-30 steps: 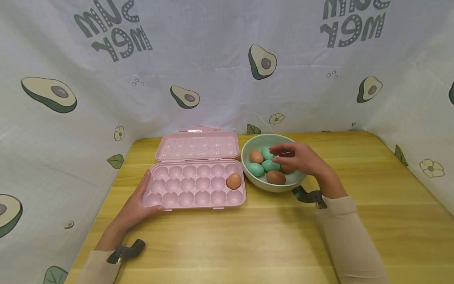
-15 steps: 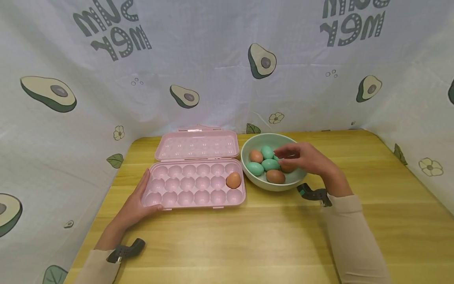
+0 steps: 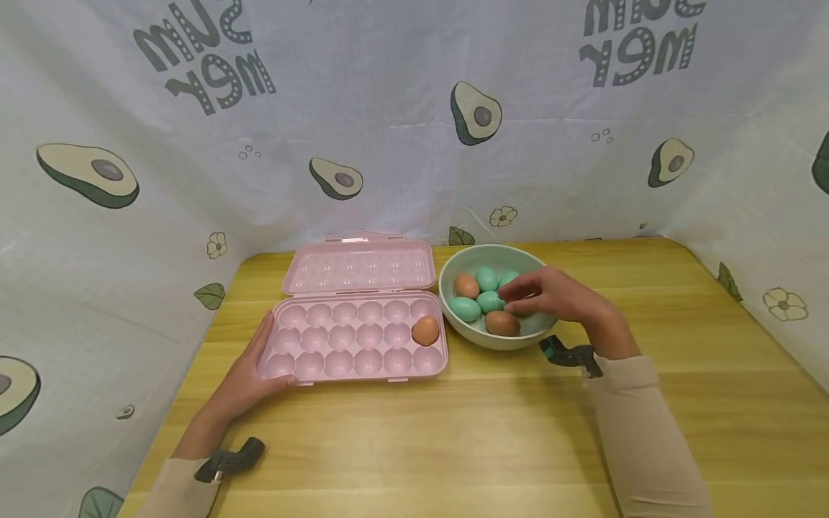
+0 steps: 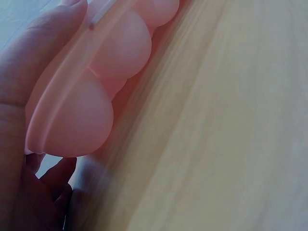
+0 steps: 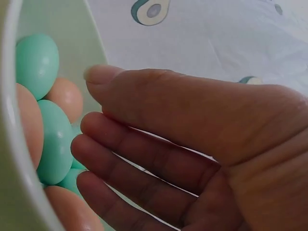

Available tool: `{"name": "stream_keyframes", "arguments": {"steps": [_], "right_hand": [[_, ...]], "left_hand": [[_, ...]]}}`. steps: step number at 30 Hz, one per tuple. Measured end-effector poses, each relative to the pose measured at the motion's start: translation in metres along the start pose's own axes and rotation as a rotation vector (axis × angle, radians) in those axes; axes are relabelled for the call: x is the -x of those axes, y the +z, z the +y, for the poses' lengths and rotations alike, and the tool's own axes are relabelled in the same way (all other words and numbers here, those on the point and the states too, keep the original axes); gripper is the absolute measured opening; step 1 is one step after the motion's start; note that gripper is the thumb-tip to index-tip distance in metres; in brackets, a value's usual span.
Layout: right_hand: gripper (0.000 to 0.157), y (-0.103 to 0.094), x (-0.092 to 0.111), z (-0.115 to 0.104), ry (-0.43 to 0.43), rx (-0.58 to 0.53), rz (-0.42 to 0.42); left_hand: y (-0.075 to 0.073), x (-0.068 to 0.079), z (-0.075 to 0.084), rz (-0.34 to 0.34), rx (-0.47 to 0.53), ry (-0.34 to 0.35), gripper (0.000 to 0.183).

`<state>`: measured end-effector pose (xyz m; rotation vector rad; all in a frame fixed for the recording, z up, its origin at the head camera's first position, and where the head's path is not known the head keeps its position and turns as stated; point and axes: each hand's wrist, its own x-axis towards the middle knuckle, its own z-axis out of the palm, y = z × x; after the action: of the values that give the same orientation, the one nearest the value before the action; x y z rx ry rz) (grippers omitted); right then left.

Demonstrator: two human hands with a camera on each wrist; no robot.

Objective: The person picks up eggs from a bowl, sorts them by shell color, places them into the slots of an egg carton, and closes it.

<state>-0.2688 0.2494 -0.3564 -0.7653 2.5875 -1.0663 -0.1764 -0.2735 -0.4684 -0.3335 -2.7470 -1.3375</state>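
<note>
A pink plastic egg carton lies with its lid folded back; one brown egg sits in the middle row at its right end. My left hand grips the carton's left end, thumb along the front rim and fingers around the side. To the right stands a pale green bowl holding several brown and mint-green eggs. Over its right side is my right hand, fingers loosely bent and nothing between thumb and fingertips. In the right wrist view its fingertips come close to a green egg.
Both stand toward the back of a wooden table. Behind hangs a white curtain printed with avocados, and it also closes off the sides. The bowl's rim stands right beside the carton's right end.
My right hand has shifted slightly right, then dipped lower toward the eggs, now covering the brown egg at the bowl's right. My left hand and the carton stay put.
</note>
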Motion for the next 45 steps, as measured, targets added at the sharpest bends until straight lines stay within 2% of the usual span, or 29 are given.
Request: {"name": "stream_keyframes", "arguments": {"steps": [11,20,29,45], "right_hand": [[0.031,0.008,-0.006,0.002,0.023,0.042,-0.053],[0.032,0.014,-0.008,0.000,-0.003,0.043,-0.085],[0.033,0.010,-0.009,-0.001,-0.016,0.087,-0.072],[0.036,0.016,-0.012,0.000,0.015,0.042,-0.121]], "left_hand": [[-0.001,0.002,0.002,-0.002,-0.007,-0.010,0.119],[-0.001,0.003,0.002,-0.006,-0.008,-0.009,0.120],[-0.001,-0.004,0.004,-0.004,-0.001,-0.003,0.120],[0.000,0.001,0.003,-0.001,0.008,-0.006,0.121]]}}
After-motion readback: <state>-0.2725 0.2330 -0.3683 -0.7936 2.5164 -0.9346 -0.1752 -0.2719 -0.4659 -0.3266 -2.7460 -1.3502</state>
